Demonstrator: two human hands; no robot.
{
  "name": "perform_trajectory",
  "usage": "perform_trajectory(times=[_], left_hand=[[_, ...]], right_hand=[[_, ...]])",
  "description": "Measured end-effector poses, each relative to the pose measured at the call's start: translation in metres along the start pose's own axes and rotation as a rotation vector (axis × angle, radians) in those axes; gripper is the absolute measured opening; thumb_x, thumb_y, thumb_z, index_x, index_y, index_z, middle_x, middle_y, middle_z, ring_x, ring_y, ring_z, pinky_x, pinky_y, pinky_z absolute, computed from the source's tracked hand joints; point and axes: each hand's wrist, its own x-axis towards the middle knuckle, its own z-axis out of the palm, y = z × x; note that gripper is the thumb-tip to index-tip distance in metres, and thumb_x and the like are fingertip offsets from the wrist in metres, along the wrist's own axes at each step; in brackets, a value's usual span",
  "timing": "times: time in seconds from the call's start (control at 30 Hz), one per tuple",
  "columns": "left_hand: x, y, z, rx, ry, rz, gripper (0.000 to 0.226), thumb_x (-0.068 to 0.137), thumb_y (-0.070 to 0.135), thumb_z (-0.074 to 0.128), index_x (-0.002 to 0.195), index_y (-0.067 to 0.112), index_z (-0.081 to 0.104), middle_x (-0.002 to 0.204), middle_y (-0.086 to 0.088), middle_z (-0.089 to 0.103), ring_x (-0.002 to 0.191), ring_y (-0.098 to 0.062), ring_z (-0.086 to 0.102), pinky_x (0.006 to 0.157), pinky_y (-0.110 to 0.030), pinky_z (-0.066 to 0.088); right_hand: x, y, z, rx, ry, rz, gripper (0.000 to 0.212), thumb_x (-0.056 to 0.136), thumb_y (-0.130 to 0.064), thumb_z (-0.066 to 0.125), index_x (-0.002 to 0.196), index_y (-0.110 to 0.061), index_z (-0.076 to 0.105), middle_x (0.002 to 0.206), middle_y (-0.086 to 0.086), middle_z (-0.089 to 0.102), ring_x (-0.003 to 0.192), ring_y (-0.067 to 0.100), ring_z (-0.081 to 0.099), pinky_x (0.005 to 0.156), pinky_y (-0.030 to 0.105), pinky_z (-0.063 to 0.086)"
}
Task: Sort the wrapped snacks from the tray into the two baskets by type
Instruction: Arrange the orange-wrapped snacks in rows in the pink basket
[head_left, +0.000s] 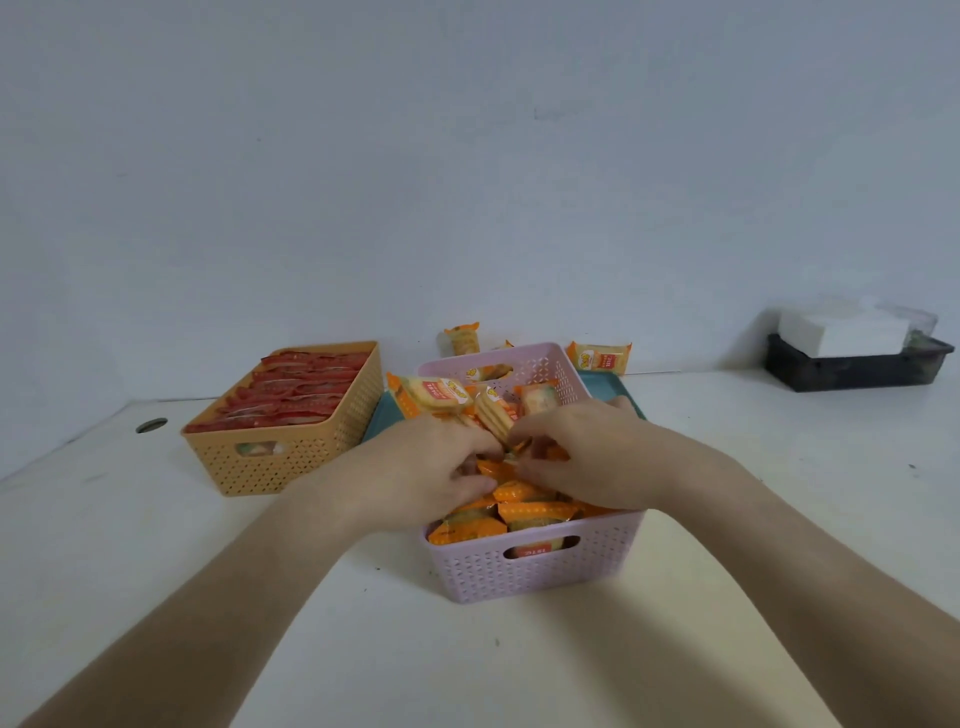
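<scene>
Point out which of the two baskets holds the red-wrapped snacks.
The tan-orange basket on the left, filled with red packs. The pink basket holds orange-yellow packs instead.

**One head-worn view, looking forward and down**

The single wide-angle camera sits above the person's forearms and faces the wall (467, 156) across the white table (156, 545). It is close to the left hand (431, 462) and right hand (587, 457), which meet at centre over the orange snacks (524, 506) in the pink basket (535, 571). The table's far edge looks bent, probably from the lens.
</scene>
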Motion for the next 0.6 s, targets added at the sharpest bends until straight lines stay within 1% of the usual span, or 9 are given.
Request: perform_trajectory(times=[0.1,0.17,0.27,0.33,0.37,0.43,0.5,0.57,0.6], left_hand=[[-0.004,-0.001,0.002,0.015,-0.007,0.013,0.056,0.093,0.032,0.06,0.143,0.036,0.033,0.102,0.017,0.071,0.084,0.002,0.061,0.082,-0.028,0.051],[-0.004,-0.002,0.002,0.029,-0.009,0.012,0.065,0.092,0.032,0.063,0.145,0.037,0.025,0.103,0.017,0.072,0.079,0.005,0.057,0.081,-0.028,0.051],[-0.008,-0.004,0.002,0.07,0.043,0.014,0.038,0.09,0.03,0.064,0.121,0.033,0.042,0.093,0.016,0.072,0.082,-0.001,0.061,0.076,-0.031,0.051],[-0.011,-0.007,0.002,0.097,0.071,-0.019,0.019,0.091,0.027,0.063,0.105,0.032,0.051,0.09,0.016,0.071,0.086,-0.002,0.061,0.076,-0.032,0.05],[-0.012,-0.007,0.003,0.107,0.07,-0.035,0.014,0.091,0.026,0.062,0.101,0.033,0.056,0.09,0.016,0.071,0.088,-0.002,0.061,0.078,-0.031,0.05],[-0.013,-0.006,0.002,0.127,0.055,-0.044,0.016,0.093,0.025,0.059,0.106,0.034,0.064,0.093,0.018,0.069,0.09,-0.002,0.06,0.076,-0.027,0.048],[-0.013,-0.004,0.001,0.166,0.028,-0.028,0.023,0.095,0.027,0.056,0.115,0.036,0.065,0.093,0.021,0.062,0.086,-0.001,0.052,0.068,-0.02,0.04],[-0.014,-0.001,0.0,0.209,0.023,-0.01,0.025,0.097,0.028,0.053,0.117,0.037,0.065,0.092,0.018,0.062,0.084,-0.002,0.047,0.063,-0.018,0.033],[-0.014,0.0,0.0,0.228,0.03,0.006,0.024,0.097,0.028,0.052,0.115,0.037,0.065,0.092,0.016,0.064,0.085,-0.004,0.05,0.064,-0.019,0.033]], right_hand=[[0.002,-0.003,-0.004,-0.035,-0.064,-0.018,0.029,0.096,-0.042,0.043,0.121,-0.039,0.057,0.113,-0.011,0.063,0.112,0.016,0.051,0.093,0.048,0.033],[0.003,-0.005,-0.006,-0.075,-0.082,-0.025,0.026,0.096,-0.035,0.043,0.116,-0.038,0.06,0.113,-0.01,0.064,0.11,0.016,0.052,0.096,0.048,0.032],[0.007,-0.006,-0.005,-0.101,-0.102,-0.02,0.02,0.094,-0.029,0.044,0.107,-0.034,0.058,0.112,-0.007,0.064,0.111,0.017,0.05,0.099,0.05,0.031],[0.012,-0.005,-0.004,-0.076,-0.128,-0.019,0.015,0.094,-0.027,0.045,0.104,-0.035,0.051,0.114,-0.005,0.062,0.113,0.018,0.05,0.1,0.05,0.031],[0.014,-0.004,-0.005,-0.056,-0.156,-0.018,0.019,0.094,-0.024,0.045,0.107,-0.038,0.048,0.115,-0.005,0.062,0.113,0.018,0.049,0.099,0.051,0.032],[0.017,-0.003,-0.01,-0.049,-0.242,-0.018,0.04,0.093,-0.018,0.044,0.12,-0.047,0.046,0.12,-0.009,0.061,0.114,0.016,0.048,0.098,0.05,0.035],[0.021,-0.004,-0.014,-0.074,-0.322,-0.037,0.052,0.092,-0.011,0.04,0.125,-0.05,0.049,0.125,-0.01,0.058,0.116,0.017,0.049,0.098,0.048,0.04],[0.024,-0.006,-0.015,-0.018,-0.38,-0.045,0.049,0.092,-0.009,0.037,0.122,-0.041,0.058,0.128,-0.008,0.057,0.117,0.017,0.05,0.098,0.039,0.043],[0.025,-0.008,-0.015,0.03,-0.403,-0.035,0.044,0.094,-0.011,0.037,0.122,-0.036,0.061,0.129,-0.006,0.056,0.116,0.016,0.05,0.097,0.034,0.041]])
